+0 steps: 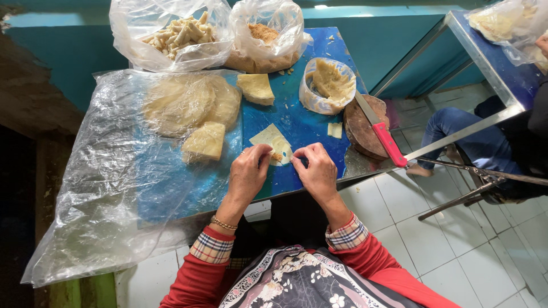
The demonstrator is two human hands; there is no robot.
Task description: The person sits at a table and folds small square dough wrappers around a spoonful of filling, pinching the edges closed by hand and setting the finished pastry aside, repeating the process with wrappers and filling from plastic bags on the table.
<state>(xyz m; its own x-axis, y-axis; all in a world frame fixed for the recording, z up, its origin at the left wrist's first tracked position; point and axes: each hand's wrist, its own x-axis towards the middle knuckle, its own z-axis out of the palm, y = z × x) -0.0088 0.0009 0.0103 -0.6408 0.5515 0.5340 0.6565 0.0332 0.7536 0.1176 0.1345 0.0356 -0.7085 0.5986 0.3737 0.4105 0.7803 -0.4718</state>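
Lying near the bench's near edge, a thin pale wrapper with brown filling is pinched by the left hand and right hand. Stacked wrappers sit left under plastic; a red-handled knife rests right.

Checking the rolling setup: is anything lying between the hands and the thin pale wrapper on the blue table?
Nothing visible does. The left hand and right hand both touch the thin pale wrapper directly, with a dab of brown filling lying on it between their fingertips.
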